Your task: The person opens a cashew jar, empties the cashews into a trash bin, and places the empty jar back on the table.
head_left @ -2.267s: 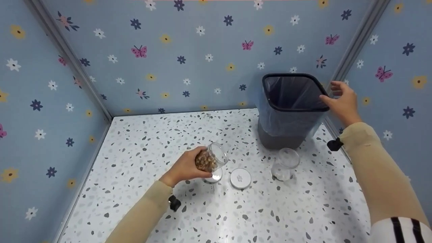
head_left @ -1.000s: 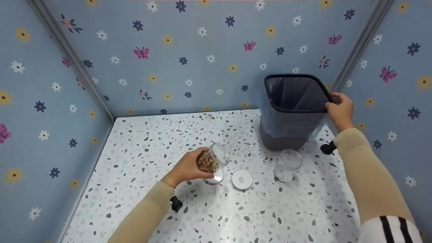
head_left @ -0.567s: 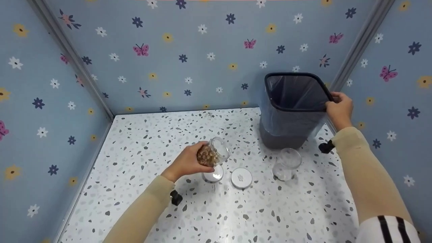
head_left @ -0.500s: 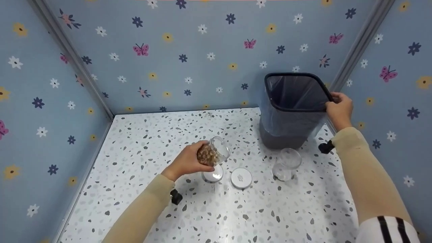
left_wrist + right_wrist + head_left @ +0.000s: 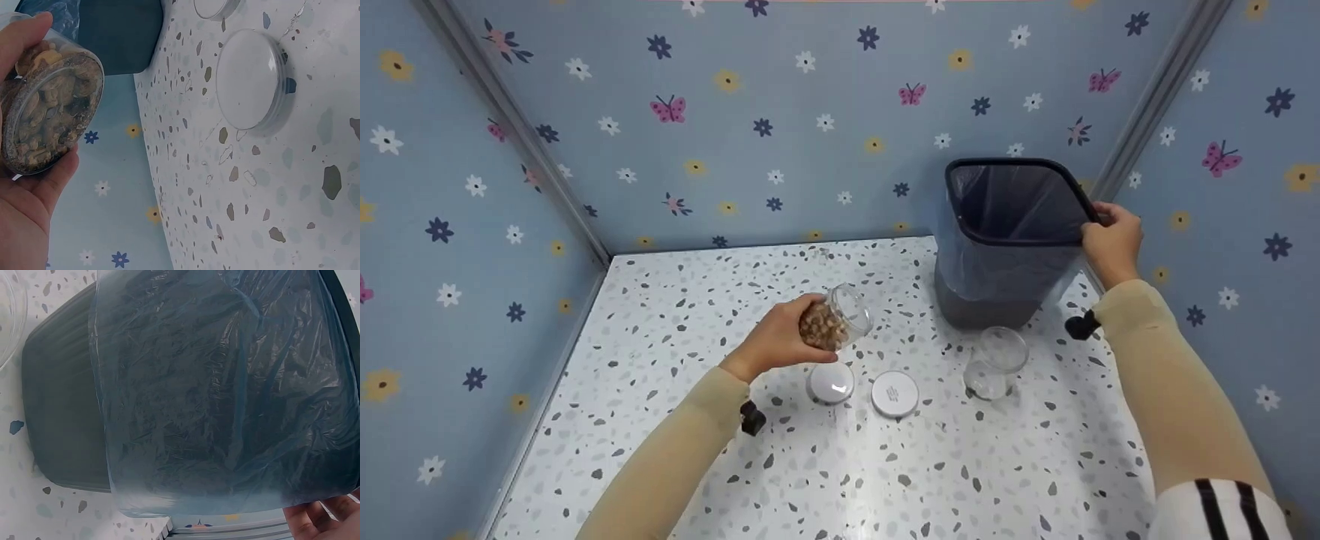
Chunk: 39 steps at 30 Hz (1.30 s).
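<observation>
My left hand (image 5: pixel 778 337) grips a clear jar (image 5: pixel 853 309) partly filled with brown, nut-like pieces, tilted with its open mouth toward the right. In the left wrist view, the jar's base (image 5: pixel 53 115) faces the camera and the pieces show through it. At the back right, my right hand (image 5: pixel 1114 238) holds the rim of a dark grey trash bin (image 5: pixel 986 311), thumb at the near side of the edge. A translucent blue bag (image 5: pixel 185 394) lines the bin and hangs over its outside.
Two white round lids (image 5: pixel 830 383) lie on the speckled table below the jar, side by side. A second clear jar (image 5: pixel 996 364) stands in front of the bin. Flowered blue panels (image 5: pixel 780 97) close off the back and both sides.
My right hand has come down onto the bin's rim and stays there. My left hand has lifted the tilted jar slightly away from me, uncovering more of the left lid.
</observation>
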### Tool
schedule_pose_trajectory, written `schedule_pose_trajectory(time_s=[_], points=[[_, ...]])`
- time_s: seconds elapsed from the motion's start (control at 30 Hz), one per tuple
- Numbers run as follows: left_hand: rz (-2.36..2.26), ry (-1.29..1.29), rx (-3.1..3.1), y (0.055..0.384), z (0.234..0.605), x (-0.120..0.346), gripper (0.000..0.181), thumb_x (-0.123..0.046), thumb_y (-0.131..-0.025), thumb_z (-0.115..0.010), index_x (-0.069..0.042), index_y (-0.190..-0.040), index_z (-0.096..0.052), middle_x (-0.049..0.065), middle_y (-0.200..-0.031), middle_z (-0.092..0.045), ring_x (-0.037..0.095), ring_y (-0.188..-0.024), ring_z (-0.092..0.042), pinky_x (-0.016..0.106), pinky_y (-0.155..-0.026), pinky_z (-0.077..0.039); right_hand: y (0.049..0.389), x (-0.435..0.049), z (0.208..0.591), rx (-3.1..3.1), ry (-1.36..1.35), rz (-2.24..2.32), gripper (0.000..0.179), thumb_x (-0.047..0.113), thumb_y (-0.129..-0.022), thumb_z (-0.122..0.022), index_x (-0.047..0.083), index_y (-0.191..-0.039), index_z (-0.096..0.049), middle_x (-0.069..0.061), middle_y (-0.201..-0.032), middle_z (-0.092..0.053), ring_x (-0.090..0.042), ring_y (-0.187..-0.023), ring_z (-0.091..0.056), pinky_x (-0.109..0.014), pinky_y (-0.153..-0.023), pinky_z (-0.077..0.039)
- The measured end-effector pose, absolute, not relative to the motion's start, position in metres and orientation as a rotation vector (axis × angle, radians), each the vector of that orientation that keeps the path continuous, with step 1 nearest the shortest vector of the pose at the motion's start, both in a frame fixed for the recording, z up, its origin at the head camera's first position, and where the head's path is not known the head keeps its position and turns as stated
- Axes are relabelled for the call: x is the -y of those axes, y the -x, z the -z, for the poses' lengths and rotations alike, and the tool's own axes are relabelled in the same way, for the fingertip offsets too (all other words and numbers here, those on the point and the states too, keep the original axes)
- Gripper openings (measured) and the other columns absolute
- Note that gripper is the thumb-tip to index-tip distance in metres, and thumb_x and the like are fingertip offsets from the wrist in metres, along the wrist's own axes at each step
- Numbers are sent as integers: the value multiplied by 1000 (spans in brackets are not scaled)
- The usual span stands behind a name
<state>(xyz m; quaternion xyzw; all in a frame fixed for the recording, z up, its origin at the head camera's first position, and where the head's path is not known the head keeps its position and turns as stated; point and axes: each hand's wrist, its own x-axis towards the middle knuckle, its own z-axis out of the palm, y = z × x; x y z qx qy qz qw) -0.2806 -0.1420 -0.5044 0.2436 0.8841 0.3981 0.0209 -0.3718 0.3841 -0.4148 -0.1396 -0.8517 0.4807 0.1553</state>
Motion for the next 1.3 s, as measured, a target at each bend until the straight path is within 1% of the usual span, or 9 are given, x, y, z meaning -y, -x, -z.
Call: schedule_pose_trajectory(time_s=[0.13, 0.27, 0.47, 0.6, 0.77, 0.9, 1.0, 1.23, 1.3], points=[[-1231, -758, -2744, 286, 495, 141, 96, -37, -77, -100, -9, -157, -53, 14, -143, -68, 30, -126, -68, 52, -107, -59, 373, -383, 415, 2431, 402, -1377, 56, 5, -102, -47, 5, -157, -57, -20, -149, -63, -22, -128, -58, -24, -94, -47], [-1215, -773, -2757, 292, 487, 139, 96, -37, -78, -99, -9, -157, -53, 15, -142, -69, 30, -125, -69, 51, -107, -59, 373, -383, 415, 2423, 412, -1386, 55, 5, -102, -47, 5, -156, -58, -19, -148, -63, -20, -126, -58, -23, -94, -47], [-1201, -782, -2763, 302, 478, 136, 95, -35, -78, -99, -9, -156, -53, 15, -140, -69, 29, -123, -69, 49, -106, -59, 373, -384, 413, 2419, 406, -1386, 56, 4, -100, -47, 3, -155, -58, -19, -147, -63, -21, -127, -57, -23, -97, -46], [-1206, -781, -2764, 307, 471, 133, 96, -34, -78, -99, -8, -158, -52, 15, -141, -68, 31, -124, -68, 50, -107, -59, 372, -383, 413, 2413, 410, -1374, 56, 3, -99, -48, 3, -154, -59, -20, -146, -64, -21, -126, -57, -24, -98, -46], [-1208, -768, -2778, 312, 462, 130, 95, -36, -78, -98, -11, -157, -52, 16, -141, -68, 32, -125, -68, 51, -107, -59, 373, -382, 414, 2415, 421, -1357, 57, 3, -98, -48, 4, -155, -59, -19, -145, -64, -22, -125, -59, -25, -96, -47], [-1213, -756, -2792, 316, 456, 128, 97, -37, -77, -98, -10, -158, -52, 17, -142, -68, 33, -126, -68, 52, -107, -59, 374, -382, 415, 2421, 427, -1337, 58, 3, -98, -48, 5, -155, -59, -19, -143, -65, -22, -122, -59, -25, -93, -47], [-1223, -762, -2792, 319, 452, 126, 96, -37, -77, -98, -9, -157, -53, 16, -142, -68, 32, -127, -68, 51, -108, -58, 374, -382, 415, 2418, 423, -1334, 57, 3, -99, -48, 5, -155, -59, -19, -142, -65, -20, -120, -59, -24, -92, -47], [-1205, -768, -2804, 326, 442, 120, 95, -38, -79, -98, -11, -158, -52, 14, -142, -68, 31, -125, -68, 51, -106, -59, 374, -383, 416, 2410, 420, -1343, 56, 3, -99, -48, 4, -154, -60, -20, -143, -66, -20, -120, -59, -24, -92, -47], [-1207, -769, -2808, 328, 439, 119, 96, -39, -79, -98, -10, -158, -51, 15, -142, -67, 31, -125, -67, 51, -107, -59, 374, -383, 415, 2409, 420, -1347, 56, 3, -99, -49, 4, -154, -60, -20, -142, -65, -20, -120, -60, -23, -92, -47]])
